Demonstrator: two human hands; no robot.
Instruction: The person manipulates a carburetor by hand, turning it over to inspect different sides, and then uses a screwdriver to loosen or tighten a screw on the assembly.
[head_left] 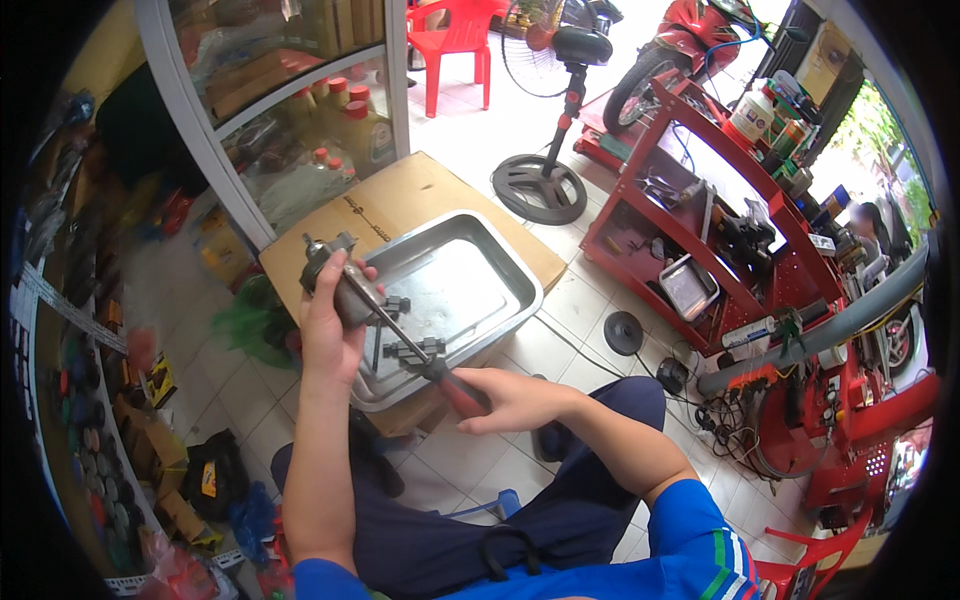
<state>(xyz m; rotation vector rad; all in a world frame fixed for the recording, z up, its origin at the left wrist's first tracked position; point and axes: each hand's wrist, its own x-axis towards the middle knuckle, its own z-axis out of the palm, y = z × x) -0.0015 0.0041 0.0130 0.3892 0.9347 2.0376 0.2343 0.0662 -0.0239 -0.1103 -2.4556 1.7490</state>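
My left hand (333, 338) is wrapped round a dark metal cylindrical part (350, 302), which looks like a small motor with a narrow shaft end. It is held above the left side of a shallow steel tray (530, 290). In my right hand (525, 400) is a screwdriver (466, 394) with a red and black handle. Its long shank slants up and left across the cylinder; where the tip sits is hard to make out. Below the shank, dark metal fittings (415, 350) show at the tray's near left side.
The tray stands on a cardboard box (410, 185). To the right is a red tool cart (640, 190) loaded with tools and bottles. A pedestal fan base (540, 190) is on the tiles beyond. At left are a glass cabinet (300, 110) and crowded shelves (85, 400).
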